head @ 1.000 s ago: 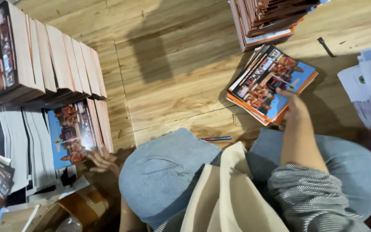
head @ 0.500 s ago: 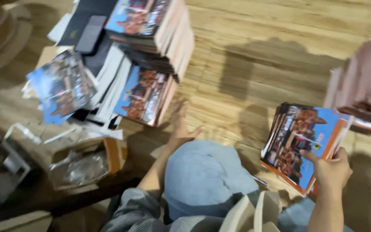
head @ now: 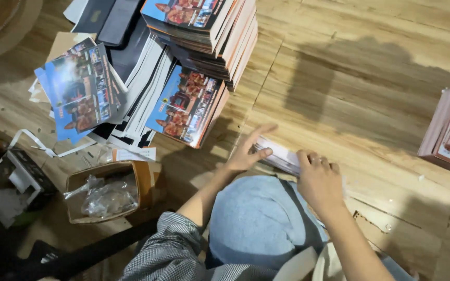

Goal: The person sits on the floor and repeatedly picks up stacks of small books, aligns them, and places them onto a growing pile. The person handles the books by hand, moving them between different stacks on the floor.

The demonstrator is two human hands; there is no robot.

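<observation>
I saw my left hand (head: 246, 153) and right hand (head: 319, 179) both in a closed grip on a thin stack of pale-edged printed booklets (head: 279, 156), held flat just above the wooden plank floor (head: 371, 104), beside my blue-clad knee (head: 259, 221). A tall pile of colourful glossy booklets (head: 204, 31) stood nearby, with a brown cardboard box (head: 108, 195) at left.

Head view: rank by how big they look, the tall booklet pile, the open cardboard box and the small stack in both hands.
1. Tall booklet pile, largest.
2. Cardboard box with crumpled plastic inside.
3. Small stack held by the left hand and right hand; partly hidden, so it may be bigger.
</observation>
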